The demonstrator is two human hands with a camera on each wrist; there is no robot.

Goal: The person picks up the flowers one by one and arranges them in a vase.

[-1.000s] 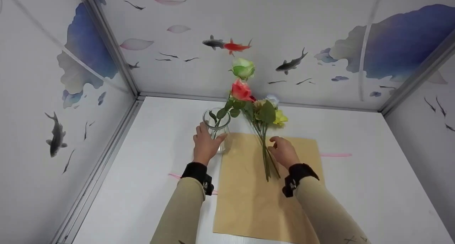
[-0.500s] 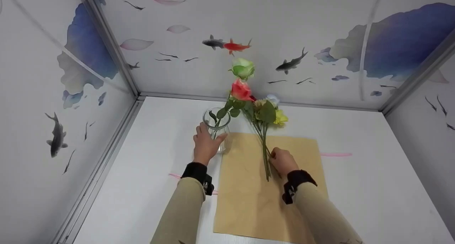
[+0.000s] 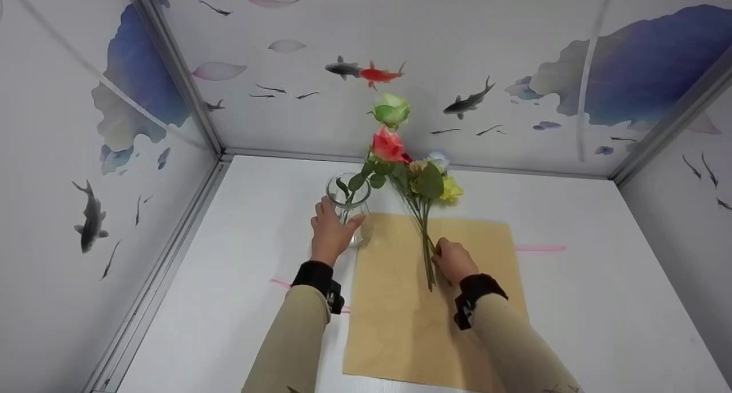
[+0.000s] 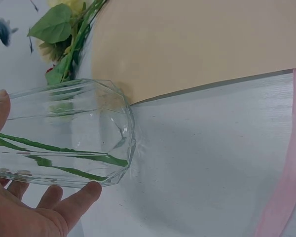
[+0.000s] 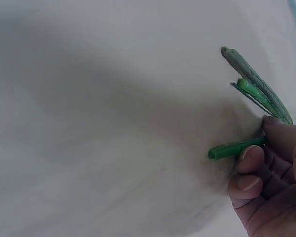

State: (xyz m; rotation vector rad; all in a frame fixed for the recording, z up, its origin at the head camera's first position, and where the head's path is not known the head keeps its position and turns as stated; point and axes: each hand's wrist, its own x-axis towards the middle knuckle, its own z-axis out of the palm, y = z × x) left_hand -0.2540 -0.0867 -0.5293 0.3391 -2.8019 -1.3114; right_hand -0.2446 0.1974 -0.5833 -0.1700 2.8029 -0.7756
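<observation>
My left hand (image 3: 331,233) holds the clear glass vase (image 3: 359,238), thumb on one side and fingers on the other. Two green stems (image 4: 64,148) lean inside its faceted base in the left wrist view. Above the rim rise a coral-red rose (image 3: 389,145) and a pale green rose (image 3: 391,110). To the right lies a loose bunch of flowers, with a yellow bloom (image 3: 451,190) and crossed stems (image 3: 425,233). My right hand (image 3: 456,261) pinches one green stem (image 5: 232,149) of this bunch between thumb and fingers, its cut end poking out; other stem ends (image 5: 256,86) lie beside it.
A sheet of brown paper (image 3: 394,336) lies on the white table (image 3: 229,255) beneath the stems and beside the vase. Pink tape strips (image 3: 540,248) mark the tabletop. Printed panels (image 3: 274,118) with fish enclose the back and sides.
My right hand has moved slightly down and closed its fingers on a stem, drawing that stem's end a little. The left hand and vase have stayed put.
</observation>
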